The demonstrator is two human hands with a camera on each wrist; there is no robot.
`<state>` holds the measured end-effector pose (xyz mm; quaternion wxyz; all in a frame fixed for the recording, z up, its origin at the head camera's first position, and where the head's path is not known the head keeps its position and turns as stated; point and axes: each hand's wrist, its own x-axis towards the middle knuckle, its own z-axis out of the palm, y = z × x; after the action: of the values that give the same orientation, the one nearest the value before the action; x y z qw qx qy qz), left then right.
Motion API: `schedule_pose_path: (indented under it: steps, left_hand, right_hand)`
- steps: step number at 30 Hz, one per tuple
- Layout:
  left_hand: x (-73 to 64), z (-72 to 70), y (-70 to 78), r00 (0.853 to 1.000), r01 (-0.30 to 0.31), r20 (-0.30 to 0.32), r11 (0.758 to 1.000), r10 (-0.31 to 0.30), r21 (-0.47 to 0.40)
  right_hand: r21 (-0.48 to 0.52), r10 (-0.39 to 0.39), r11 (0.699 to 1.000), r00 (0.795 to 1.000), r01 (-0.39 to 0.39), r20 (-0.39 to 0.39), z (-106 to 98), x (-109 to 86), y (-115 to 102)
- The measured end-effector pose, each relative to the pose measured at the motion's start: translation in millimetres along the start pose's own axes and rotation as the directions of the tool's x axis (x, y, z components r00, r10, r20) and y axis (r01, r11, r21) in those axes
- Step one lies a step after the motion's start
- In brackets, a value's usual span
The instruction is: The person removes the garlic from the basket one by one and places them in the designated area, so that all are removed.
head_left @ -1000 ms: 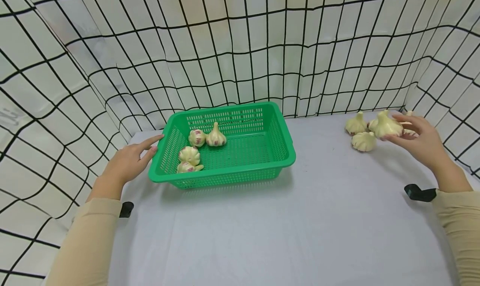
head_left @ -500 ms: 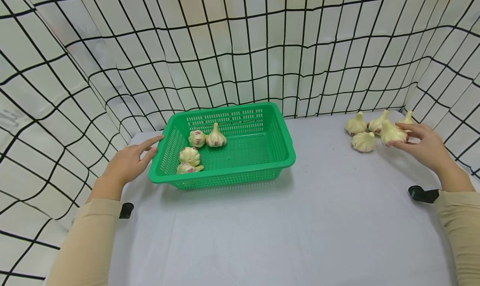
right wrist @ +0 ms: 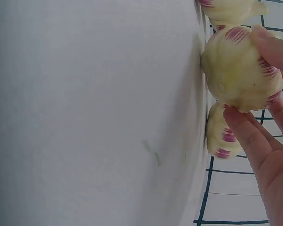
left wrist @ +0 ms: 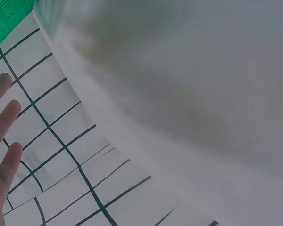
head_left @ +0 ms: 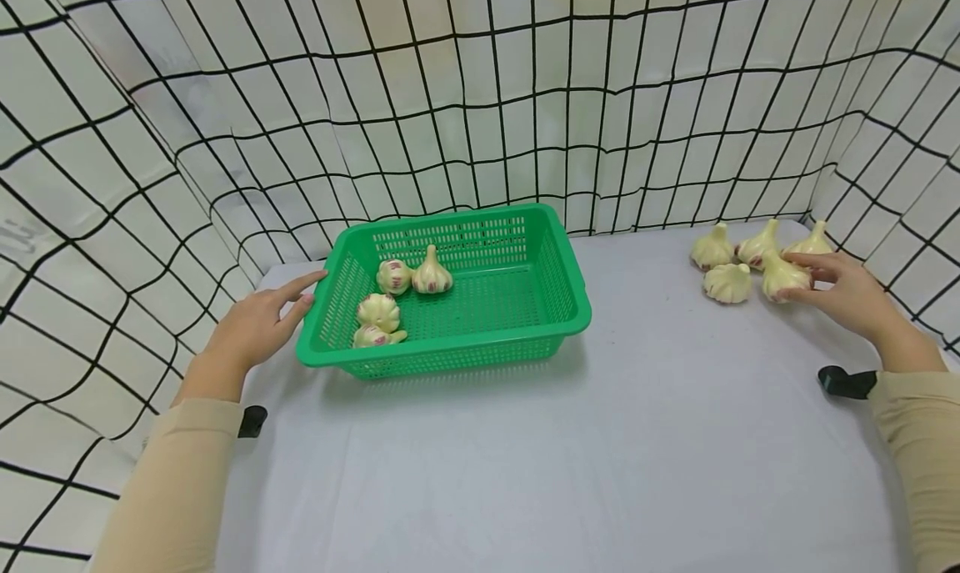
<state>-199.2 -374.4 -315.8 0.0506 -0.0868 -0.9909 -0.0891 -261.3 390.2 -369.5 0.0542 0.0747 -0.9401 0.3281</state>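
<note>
Basket (head_left: 465,342): four garlic bulbs (head_left: 432,276); table (head_left: 562,464): five, one (head_left: 782,281) in right grip (head_left: 855,296); left grip (head_left: 255,327) wide.

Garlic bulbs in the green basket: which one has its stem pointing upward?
The back right bulb; in the basket, only its stem visibly points up.

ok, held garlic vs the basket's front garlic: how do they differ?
Stem, head view: on the held garlic upward in frame, on the front garlic rightward. State: the right hand pinches the held garlic; the front garlic lies untouched in the basket. Both are pale with purple streaks.
</note>
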Motion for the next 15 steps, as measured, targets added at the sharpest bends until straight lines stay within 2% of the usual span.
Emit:
schedule_pose_path:
  steps: [15]
  left_hand:
    - [-1.1, 0.2, 1.7, 1.0, 0.005, -0.003, 1.0, -0.005, -0.001]
  right_hand:
    - [0.023, -0.012, 1.0, 0.998, 0.01, 0.06, -2.1, 6.2, 5.5]
